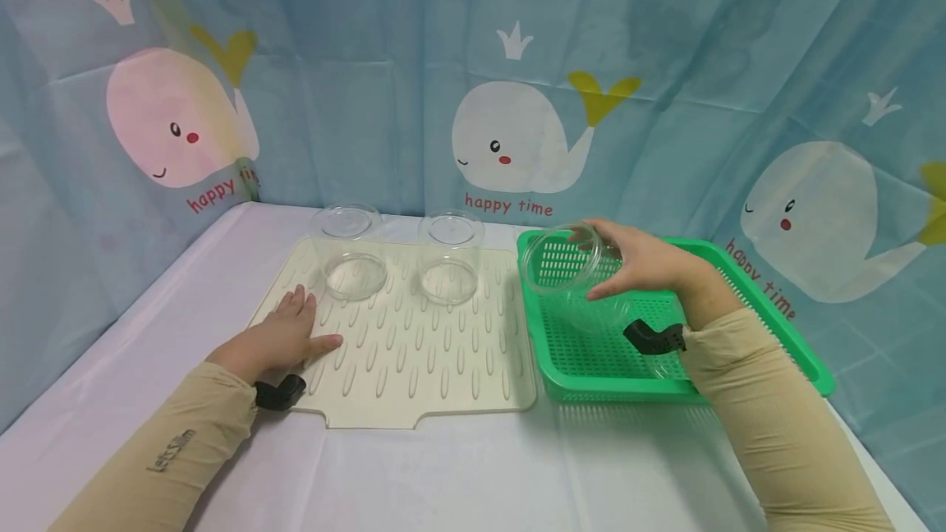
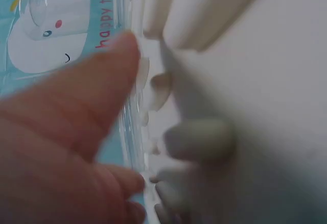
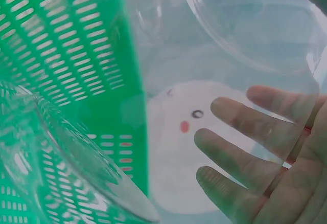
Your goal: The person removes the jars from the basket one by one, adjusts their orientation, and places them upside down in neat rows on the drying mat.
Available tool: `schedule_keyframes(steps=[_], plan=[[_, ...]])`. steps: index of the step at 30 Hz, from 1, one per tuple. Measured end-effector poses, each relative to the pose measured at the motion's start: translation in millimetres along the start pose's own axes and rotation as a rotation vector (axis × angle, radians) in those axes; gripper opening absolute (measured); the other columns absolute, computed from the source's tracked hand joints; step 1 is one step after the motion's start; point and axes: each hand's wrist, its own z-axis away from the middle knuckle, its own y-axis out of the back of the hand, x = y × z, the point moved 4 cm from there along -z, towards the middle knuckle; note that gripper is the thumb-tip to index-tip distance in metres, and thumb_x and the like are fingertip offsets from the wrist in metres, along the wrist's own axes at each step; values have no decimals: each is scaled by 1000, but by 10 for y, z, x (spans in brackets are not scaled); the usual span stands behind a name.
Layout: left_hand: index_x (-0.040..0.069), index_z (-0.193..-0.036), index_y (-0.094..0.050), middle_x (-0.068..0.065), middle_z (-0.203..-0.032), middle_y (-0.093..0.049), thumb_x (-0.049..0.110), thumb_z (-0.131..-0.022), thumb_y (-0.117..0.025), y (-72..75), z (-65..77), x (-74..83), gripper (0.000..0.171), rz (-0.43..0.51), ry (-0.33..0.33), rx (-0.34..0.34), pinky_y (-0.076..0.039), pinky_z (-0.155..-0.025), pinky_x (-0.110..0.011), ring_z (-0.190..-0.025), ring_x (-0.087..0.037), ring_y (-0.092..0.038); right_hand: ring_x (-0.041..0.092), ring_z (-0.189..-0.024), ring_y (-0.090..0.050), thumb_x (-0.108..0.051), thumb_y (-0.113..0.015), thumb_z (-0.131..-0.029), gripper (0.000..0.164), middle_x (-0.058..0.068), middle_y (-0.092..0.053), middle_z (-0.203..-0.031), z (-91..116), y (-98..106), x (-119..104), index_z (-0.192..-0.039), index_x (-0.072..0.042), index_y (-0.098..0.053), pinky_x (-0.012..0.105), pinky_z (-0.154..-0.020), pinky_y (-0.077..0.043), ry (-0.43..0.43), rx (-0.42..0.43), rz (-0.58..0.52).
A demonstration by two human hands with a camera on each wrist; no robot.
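plastic container [image 1: 571, 284], probably light and slick, best held round its middle; right grip [image 1: 641, 259] clasps it, left grip [image 1: 279, 338] unclenched.

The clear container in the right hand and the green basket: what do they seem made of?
Clear container: glossy, transparent, probably plastic, though glass is possible; green shows through its wall.
Green basket: likely moulded plastic, slightly glossy, given its even colour and regular slots.

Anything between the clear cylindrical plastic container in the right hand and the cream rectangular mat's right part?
Yes: the green plastic basket's left rim lies between the container and the mat. Whether the container clears it in height, I can't tell. Nothing else visible is in between.
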Motion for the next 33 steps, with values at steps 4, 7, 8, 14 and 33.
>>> schedule_keyframes(steps=[4, 7, 8, 14, 33], plan=[[-17, -138, -12, -41, -141, 1, 58, -86, -47, 66, 33, 51, 98, 0, -44, 19, -8, -100, -67, -129, -56, 0, 27, -130, -33, -23, -80, -70, 88, 8, -39, -138, 3, 64, -99, -141, -15, -28, 49, -102, -32, 32, 30, 27], [-14, -140, -10, -38, -143, 2, 57, -87, -48, 126, 73, 116, 96, 9, -65, 17, -7, -101, -66, -130, -54, 1, 26, -130, -33, -24, -81, -69, 90, 7, -40, -138, -1, 118, -183, -141, -16, -28, 48, -102, -33, 44, 50, 64], [-14, -140, -10, -38, -143, 1, 56, -87, -48, 151, 92, 146, 96, 13, -78, 17, -8, -101, -65, -130, -54, 0, 26, -130, -34, -25, -81, -69, 90, 7, -40, -138, -6, 136, -213, -141, -16, -28, 48, -102, -33, 48, 58, 73], [-2, -145, -5, -30, -148, -2, 59, -86, -48, 326, 195, 401, 96, 37, -164, 48, -12, -105, -59, -135, -45, -4, 25, -126, -38, -27, -83, -67, 91, 7, -43, -135, -58, 177, -460, -139, -14, -30, 48, -99, -36, 98, 108, 141], [9, -147, 1, -9, -154, -2, 60, -80, -57, 674, 556, 1298, 102, -13, -415, 327, -27, -106, -45, -138, -26, -15, 13, -128, -34, -38, -84, -61, 97, -3, -37, -141, -376, -276, -1224, -140, -13, -33, 38, -103, -33, 302, 95, 272]])
